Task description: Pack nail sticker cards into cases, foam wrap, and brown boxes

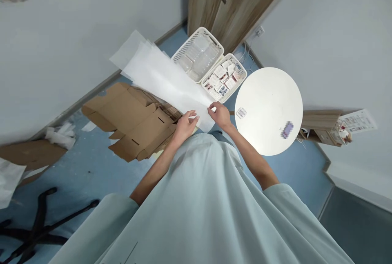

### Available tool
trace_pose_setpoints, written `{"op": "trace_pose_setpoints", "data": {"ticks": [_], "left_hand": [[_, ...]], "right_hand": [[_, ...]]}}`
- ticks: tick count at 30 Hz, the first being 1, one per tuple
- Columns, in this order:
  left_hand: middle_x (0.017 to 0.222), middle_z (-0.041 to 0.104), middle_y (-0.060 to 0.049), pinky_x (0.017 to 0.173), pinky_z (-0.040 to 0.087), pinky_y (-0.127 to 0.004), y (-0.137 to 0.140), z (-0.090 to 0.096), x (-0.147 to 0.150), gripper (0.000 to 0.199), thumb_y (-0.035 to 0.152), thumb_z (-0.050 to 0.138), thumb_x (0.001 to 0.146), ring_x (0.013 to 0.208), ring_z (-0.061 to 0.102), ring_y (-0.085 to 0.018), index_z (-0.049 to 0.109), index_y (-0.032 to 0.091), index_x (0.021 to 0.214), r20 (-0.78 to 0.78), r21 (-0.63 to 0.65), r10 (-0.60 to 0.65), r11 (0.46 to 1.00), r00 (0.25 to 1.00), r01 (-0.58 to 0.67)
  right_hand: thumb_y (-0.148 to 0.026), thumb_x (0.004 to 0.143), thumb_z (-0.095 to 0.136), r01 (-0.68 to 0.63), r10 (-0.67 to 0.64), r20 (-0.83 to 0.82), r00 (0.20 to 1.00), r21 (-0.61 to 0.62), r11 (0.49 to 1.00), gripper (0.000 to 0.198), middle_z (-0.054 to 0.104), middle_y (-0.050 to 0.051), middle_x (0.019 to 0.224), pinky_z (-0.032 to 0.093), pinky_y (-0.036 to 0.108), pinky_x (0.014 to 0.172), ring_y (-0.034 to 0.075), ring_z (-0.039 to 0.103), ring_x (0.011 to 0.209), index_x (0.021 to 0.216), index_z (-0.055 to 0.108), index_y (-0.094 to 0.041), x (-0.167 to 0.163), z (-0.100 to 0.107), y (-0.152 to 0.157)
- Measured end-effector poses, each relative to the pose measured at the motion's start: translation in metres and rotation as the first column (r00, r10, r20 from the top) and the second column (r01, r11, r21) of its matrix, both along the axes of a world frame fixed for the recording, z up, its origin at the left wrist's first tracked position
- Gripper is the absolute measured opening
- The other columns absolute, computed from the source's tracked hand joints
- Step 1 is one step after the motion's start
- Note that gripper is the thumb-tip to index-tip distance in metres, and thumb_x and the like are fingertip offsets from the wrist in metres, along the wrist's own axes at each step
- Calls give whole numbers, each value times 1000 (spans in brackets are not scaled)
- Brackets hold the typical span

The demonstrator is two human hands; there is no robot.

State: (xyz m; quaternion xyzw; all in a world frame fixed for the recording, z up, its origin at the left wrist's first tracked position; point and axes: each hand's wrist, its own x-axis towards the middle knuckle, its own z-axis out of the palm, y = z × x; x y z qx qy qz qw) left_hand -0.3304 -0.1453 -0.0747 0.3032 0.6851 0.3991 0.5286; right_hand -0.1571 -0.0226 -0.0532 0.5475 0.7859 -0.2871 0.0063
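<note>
Long translucent white sheets (171, 80) stretch in a stack from the upper left to just in front of my body. At the near right edge, my right hand (220, 115) pinches the top sheet between thumb and fingers. My left hand (185, 127) is by the near left edge, its fingers loosely bent and apart over the sheets; whether they touch the paper is hard to see. Under and left of the sheets lie flattened brown cardboard boxes (131, 117).
Beyond the sheets stand a white basket of clear plastic containers (199, 53) and a white basket of small printed packets (225, 78). A round white table (269, 104) is on my right. A black chair base (36, 227) stands lower left, a wooden cabinet (226, 6) ahead.
</note>
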Motion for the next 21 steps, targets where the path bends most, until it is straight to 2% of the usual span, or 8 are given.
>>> {"op": "trace_pose_setpoints", "data": {"ticks": [2,5,8,11,15,18,21], "left_hand": [[141,76,-17,105,63,-45,11,-2,10,41,47,77,101,109,81,-28,70,19,131,221,-100,72,994,973,-51],[137,75,-18,103,65,-44,32,3,32,49,62,83,96,114,81,-30,70,19,116,493,-201,141,979,859,-46],[128,78,-18,107,65,-45,56,13,61,53,65,89,90,120,79,-32,72,18,107,650,-222,178,974,739,-39],[125,81,-16,111,63,-45,80,24,96,47,56,94,87,130,75,-33,75,18,107,704,-197,217,974,676,-108],[122,82,-14,112,61,-46,104,34,143,37,39,98,80,131,74,-34,76,18,101,689,-140,209,978,694,-155],[118,82,-12,109,61,-45,116,37,179,36,36,96,78,125,76,-32,77,18,102,649,-71,121,993,752,-98],[115,82,-11,108,59,-43,125,39,216,38,42,95,78,121,76,-31,79,18,103,576,26,-3,1000,818,-14]], "right_hand": [[-36,104,65,119,-117,-131,985,11,993,14,79,4,111,54,35,82,20,71,77,103,72,-24,21,16,-1],[-43,100,68,293,-291,-292,911,-37,955,19,75,0,89,53,34,75,19,69,69,96,69,-25,58,41,-6],[-48,98,70,382,-381,-402,833,-79,921,23,75,-1,88,54,34,74,19,70,68,93,68,-26,98,63,-20],[-51,97,72,443,-432,-434,790,-83,893,25,79,1,98,57,36,75,19,71,70,93,68,-27,136,80,-39],[-52,98,72,503,-478,-464,746,-78,861,26,80,4,112,59,37,75,18,72,71,93,68,-26,180,82,-66],[-52,98,72,516,-487,-472,735,-75,853,28,77,8,131,62,40,78,16,71,69,90,67,-26,212,72,-79],[-51,99,71,514,-491,-455,743,-84,854,27,69,11,153,65,44,83,14,71,66,92,68,-26,247,57,-83]]}}
